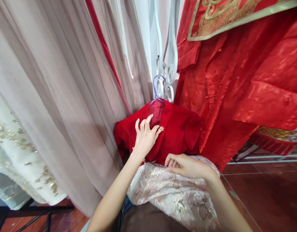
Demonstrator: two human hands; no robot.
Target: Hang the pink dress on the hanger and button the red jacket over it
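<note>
A red velvet garment [179, 132] is hung dead centre, carried by a purple hanger [156, 96] that is hooked onto white scrolled metalwork [172, 64]. Over its neckline, the left hand [144, 138] is held back-up, fingers bent and parted, a moderate gap left between thumb and forefinger! The thumb is brought right up to a pearly ornament [161, 129] at the neckline's edge; whether it is actually touched is hard to see. Inside the neck, a maroon lining [158, 111] is shown.

Lower down, the right hand [181, 165] is held loosely curled beside the garment's lower edge, above a pale floral cloth [170, 190]. Whether anything is gripped in those folded fingers cannot be made out. The scene is flanked by a pale curtain [73, 106] on the left and red satin clothing [225, 93] on the right.
</note>
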